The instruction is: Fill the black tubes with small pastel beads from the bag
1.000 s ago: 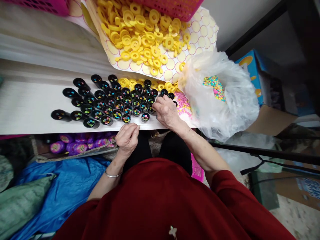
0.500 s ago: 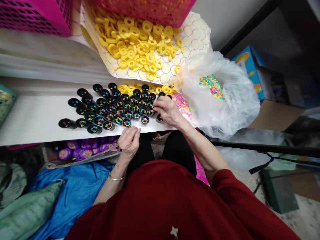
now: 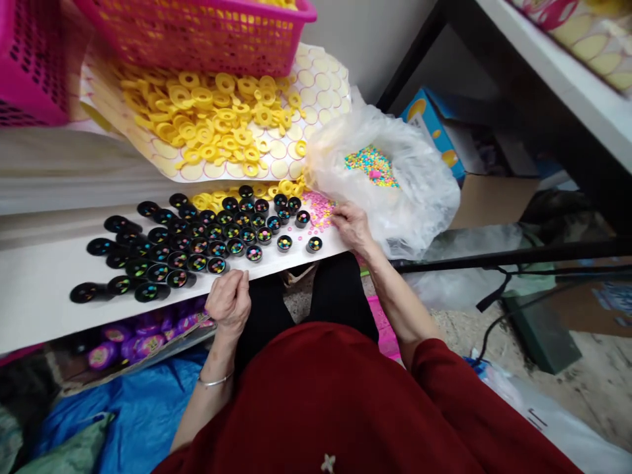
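Observation:
My right hand (image 3: 354, 228) is at the right end of the white table, fingertips pinched together at a pile of small pink beads or candies (image 3: 316, 205). What the fingertips hold, if anything, is hidden. Curled closed at the table's front edge, my left hand (image 3: 230, 304) is just below the nearest cups; its inside cannot be seen. Many small black cups (image 3: 217, 265) stand close together left of my right hand, with bits of coloured pieces inside. One cup (image 3: 314, 244) stands apart near the front edge.
Behind the cups lie yellow rings with tabs (image 3: 212, 118) on a dotted sheet. Above them is a pink basket (image 3: 222, 33). A plastic bag (image 3: 419, 197) of colourful pieces stands at right, beside a blue box (image 3: 429, 131). Purple containers (image 3: 133, 345) sit under the table.
My right hand has moved right, from above the cups to the pink pile. My left hand stays curled near the table edge. The view has shifted to the right.

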Motion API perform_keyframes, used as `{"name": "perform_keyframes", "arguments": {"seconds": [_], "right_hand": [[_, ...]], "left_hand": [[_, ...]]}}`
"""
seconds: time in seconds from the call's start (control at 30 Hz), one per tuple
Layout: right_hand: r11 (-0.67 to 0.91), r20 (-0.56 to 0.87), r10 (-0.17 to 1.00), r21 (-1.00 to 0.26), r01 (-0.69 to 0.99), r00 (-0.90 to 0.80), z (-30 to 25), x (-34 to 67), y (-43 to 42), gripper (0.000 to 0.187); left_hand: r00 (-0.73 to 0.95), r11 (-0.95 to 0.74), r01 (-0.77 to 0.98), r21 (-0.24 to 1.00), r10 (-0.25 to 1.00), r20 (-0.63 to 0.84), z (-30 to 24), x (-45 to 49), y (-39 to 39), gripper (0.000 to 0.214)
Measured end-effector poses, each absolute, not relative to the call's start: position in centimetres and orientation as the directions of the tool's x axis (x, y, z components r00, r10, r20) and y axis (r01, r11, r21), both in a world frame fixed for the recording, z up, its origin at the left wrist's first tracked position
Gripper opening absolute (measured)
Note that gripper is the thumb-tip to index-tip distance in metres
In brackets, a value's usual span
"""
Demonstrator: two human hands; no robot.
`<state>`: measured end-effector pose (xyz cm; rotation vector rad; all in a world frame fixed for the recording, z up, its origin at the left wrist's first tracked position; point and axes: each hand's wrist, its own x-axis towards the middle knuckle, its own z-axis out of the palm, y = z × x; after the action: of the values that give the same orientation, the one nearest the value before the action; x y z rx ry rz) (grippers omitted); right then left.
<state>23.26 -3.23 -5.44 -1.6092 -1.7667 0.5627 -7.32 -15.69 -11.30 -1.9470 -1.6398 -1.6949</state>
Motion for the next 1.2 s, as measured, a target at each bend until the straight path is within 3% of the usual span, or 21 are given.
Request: {"name": "perform_keyframes", "arguments": {"seconds": [0.23, 0.5, 0.7, 0.97, 1.2], "right_hand": [[0.294, 0.188, 0.956, -0.571, 0.766, -0.227, -5.1, 23.1, -3.8, 0.021], [0.413, 0.186, 0.908, -0.538, 0.735, -0.375, -5.2, 22.6, -5.5, 0.019], [0.415, 0.149, 0.908, -0.431, 0.801, -0.391, -5.1, 21.2, -5.6, 0.023], [0.514, 0.126, 0.858, -0.219, 0.829, -0.499, -4.7, 20.3, -5.0, 0.025], [0.565, 0.16, 0.825, -0.208, 0.799, -0.542, -4.6, 20.5, -5.2, 0.029]], "left_hand": [[-0.213, -0.41, 0.719, 0.561, 0.638, 0.74, -11.4, -7.5, -15.5, 0.005], [-0.186, -0.372, 0.772, 0.516, 0.643, 0.743, -11.9, -7.8, -15.3, 0.006], [-0.215, -0.309, 0.773, 0.554, 0.694, 0.687, -11.3, -7.4, -15.4, 0.008], [-0.137, -0.378, 0.804, 0.459, 0.634, 0.762, -10.9, -7.3, -15.3, 0.004], [-0.174, -0.332, 0.803, 0.495, 0.665, 0.727, -11.1, -7.3, -15.3, 0.006]]}}
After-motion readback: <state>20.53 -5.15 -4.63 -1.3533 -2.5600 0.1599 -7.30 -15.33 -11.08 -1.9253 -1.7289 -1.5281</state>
